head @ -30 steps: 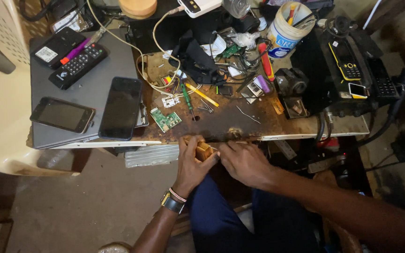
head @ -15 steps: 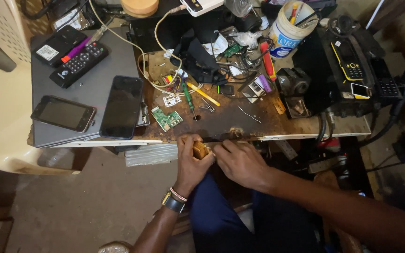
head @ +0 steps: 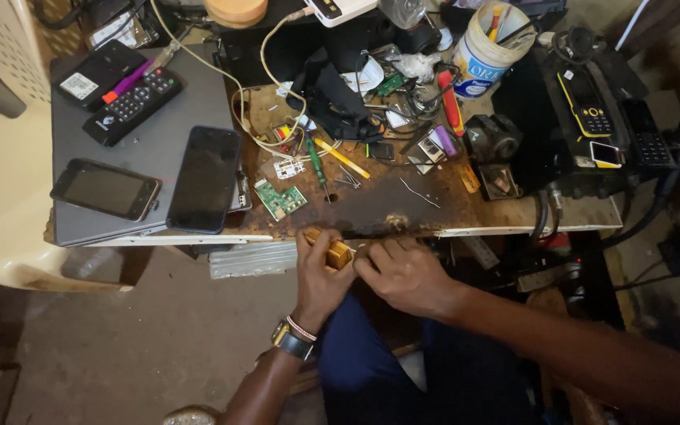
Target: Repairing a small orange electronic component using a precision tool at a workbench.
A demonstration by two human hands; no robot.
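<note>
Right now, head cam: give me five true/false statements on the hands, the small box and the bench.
1. The left hand holds a small yellow-brown box at the bench's front edge. True.
2. The right hand rests on the remote control. False: it is at the small box, beside the left hand; the remote control lies far off on the grey laptop.
3. Two dark phones lie on the grey laptop. True.
4. The green circuit board is in the left hand. False: it lies on the bench.
5. The left wrist is bare. False: it wears a watch and a bracelet.
</note>
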